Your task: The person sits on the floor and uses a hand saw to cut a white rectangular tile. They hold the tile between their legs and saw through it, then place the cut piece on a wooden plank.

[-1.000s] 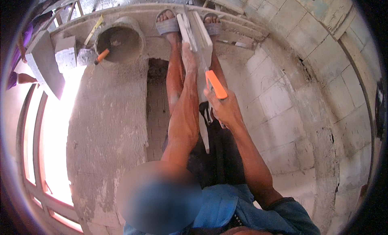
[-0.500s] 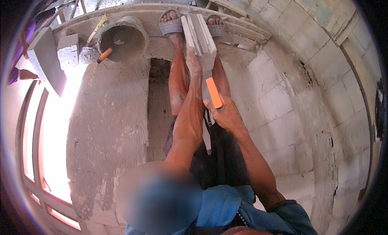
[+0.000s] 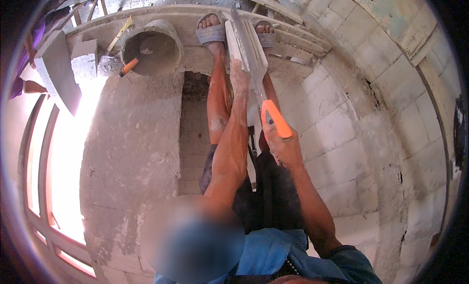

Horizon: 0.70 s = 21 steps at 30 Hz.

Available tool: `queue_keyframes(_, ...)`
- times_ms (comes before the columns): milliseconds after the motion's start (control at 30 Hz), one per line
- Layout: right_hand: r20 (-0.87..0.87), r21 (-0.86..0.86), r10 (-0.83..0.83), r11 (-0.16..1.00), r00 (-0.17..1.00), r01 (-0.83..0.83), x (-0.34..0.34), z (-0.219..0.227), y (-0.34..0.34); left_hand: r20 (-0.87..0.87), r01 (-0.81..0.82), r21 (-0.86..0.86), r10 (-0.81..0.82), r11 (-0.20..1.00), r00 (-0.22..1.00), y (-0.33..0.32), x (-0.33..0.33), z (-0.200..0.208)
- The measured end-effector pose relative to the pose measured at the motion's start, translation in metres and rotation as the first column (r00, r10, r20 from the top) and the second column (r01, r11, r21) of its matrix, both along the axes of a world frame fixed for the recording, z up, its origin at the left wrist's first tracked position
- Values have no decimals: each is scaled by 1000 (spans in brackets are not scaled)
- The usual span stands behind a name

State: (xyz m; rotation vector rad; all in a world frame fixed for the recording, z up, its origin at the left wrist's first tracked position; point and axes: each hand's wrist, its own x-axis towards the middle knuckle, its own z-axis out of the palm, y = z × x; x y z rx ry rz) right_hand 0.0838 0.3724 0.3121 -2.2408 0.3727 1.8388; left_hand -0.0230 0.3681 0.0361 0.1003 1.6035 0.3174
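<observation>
The pale block wall (image 3: 337, 137) spreads to the right of the right grip (image 3: 286, 148). A rough concrete slab (image 3: 132, 152) lies left of both grips and nearer the body. Well to the left of the left grip (image 3: 238, 78) stands a big grey panel (image 3: 56, 74); between the two, farther from the body than the left grip, is a bucket (image 3: 177, 45) with grey material inside. Beside the panel, on the side toward the left grip, sits a smaller grey block (image 3: 84, 59). The pale block (image 3: 258, 47) extends just beyond the left grip, which touches its near left edge; I cannot tell how tightly those fingers close. The right grip is closed around the orange handle of a saw (image 3: 258, 86), whose blade stretches away from it, lengthwise along the pale block. Past the left grip, sandals (image 3: 211, 36) flank that block. An orange-handled tool (image 3: 128, 67) leans at the bucket, left of the left grip.
</observation>
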Motion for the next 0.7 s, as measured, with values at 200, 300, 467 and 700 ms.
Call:
queue_keyframes(200,20,141,-97,986,995,93,16,12,-10,-22,11,-4,-11,1000,1000,-6,-4,-19)
queue_keyframes(300,32,122,52,991,998,-55,19,16,-11,-24,19,-4,-19,1000,1000,-9,-2,-22)
queue_keyframes(467,-1,63,91,994,996,-90,13,26,-8,-7,38,10,-38,999,999,11,15,3)
queue_keyframes(700,-41,2,124,992,991,-124,6,40,-5,20,13,4,-13,1000,1000,11,13,11)
